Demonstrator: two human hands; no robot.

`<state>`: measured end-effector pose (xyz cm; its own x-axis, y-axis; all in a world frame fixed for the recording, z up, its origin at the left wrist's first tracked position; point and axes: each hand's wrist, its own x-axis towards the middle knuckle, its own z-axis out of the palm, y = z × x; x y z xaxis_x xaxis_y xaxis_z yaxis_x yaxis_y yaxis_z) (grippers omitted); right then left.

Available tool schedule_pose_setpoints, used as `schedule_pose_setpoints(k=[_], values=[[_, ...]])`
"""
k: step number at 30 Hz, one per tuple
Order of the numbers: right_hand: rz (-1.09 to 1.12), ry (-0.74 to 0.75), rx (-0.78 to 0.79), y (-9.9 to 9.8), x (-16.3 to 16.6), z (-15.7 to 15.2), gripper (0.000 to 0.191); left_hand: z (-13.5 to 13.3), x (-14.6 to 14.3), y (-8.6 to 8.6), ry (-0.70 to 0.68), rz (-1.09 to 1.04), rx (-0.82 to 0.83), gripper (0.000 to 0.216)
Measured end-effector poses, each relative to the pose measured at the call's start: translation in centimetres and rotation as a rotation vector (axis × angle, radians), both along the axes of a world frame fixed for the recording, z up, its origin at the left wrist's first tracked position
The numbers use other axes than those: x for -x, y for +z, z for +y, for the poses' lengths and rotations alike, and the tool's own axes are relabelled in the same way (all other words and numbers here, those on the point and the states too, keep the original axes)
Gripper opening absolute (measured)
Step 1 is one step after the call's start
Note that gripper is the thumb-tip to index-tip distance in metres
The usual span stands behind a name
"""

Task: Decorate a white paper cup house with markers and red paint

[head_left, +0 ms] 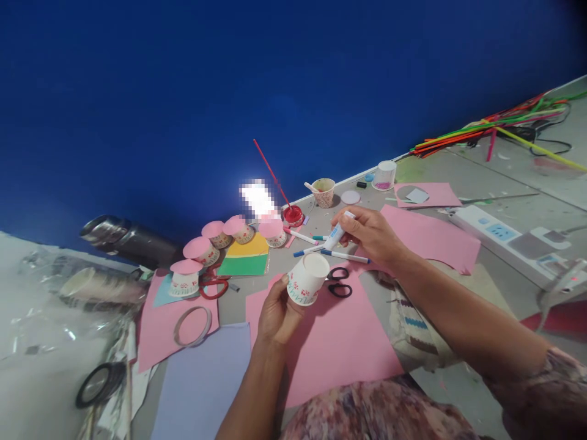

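My left hand [274,315] is wrapped round a small patterned paper cup [308,278], held upside down with its white base facing up. My right hand [370,233] pinches a white and blue glue tube [337,233], whose tip points down toward the cup's base, a little above it. Both hands hover over a pink paper sheet [334,342]. Black scissors [339,281] lie just right of the cup. Several marker pens [343,255] lie under my right hand.
Several upturned cups topped with pink discs [197,249] stand at the left, near red scissors [213,286] and a tape ring [192,325]. A red paint pot with brush [292,215], a power strip [495,232], coloured sticks [495,125] and a dark flask [128,241] surround the work area.
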<state>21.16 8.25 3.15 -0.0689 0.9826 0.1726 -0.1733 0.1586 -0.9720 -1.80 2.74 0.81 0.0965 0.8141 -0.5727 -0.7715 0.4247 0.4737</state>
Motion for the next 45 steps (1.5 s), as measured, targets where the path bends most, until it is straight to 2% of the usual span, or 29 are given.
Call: schedule_pose_setpoints(k=[6,14,20,23,26,29,31,34,36,37,42,45], values=[[0.028,0.127,0.048,-0.4,0.5,0.1,0.056,0.0,0.3,-0.5,0.012,-0.015,-0.028,0.023],[0.048,0.122,0.013,-0.8,1.1,-0.4,0.054,0.3,0.5,-0.7,0.17,-0.014,-0.007,0.033],[-0.122,0.031,-0.125,0.1,1.7,-1.7,0.048,0.3,-0.1,-0.5,0.205,0.029,-0.02,0.018],[-0.224,-0.048,-0.26,0.2,2.1,-2.3,0.041,0.0,-0.3,-0.6,0.221,0.094,-0.093,0.014],[-0.313,-0.145,-0.424,0.0,2.5,-2.5,0.032,-0.5,-0.5,-0.8,0.148,0.154,-0.226,0.021],[-0.328,-0.293,-0.475,-0.2,2.2,-1.9,0.027,-0.8,-0.6,-0.8,0.087,0.186,-0.268,0.031],[-0.305,-0.42,-0.4,-0.4,1.5,-1.0,0.027,-0.8,-0.7,-0.6,0.09,0.183,-0.257,0.031],[-0.134,-0.497,-0.127,-1.0,-0.3,1.1,0.033,-0.4,-0.7,0.5,0.144,0.171,-0.218,0.019],[0.08,-0.452,0.067,-1.6,-1.7,2.7,0.041,-0.1,-0.5,1.7,0.197,0.184,-0.187,0.011],[0.117,-0.422,0.112,-1.9,-2.3,3.4,0.043,0.0,-0.3,2.4,0.224,0.195,-0.178,0.01],[0.127,-0.195,0.237,-3.5,-3.9,5.1,0.04,-0.3,1.7,5.7,0.349,0.243,-0.199,0.016],[0.097,-0.077,0.271,-4.2,-3.8,5.1,0.036,-0.8,3.5,6.5,0.409,0.333,-0.229,0.017]])
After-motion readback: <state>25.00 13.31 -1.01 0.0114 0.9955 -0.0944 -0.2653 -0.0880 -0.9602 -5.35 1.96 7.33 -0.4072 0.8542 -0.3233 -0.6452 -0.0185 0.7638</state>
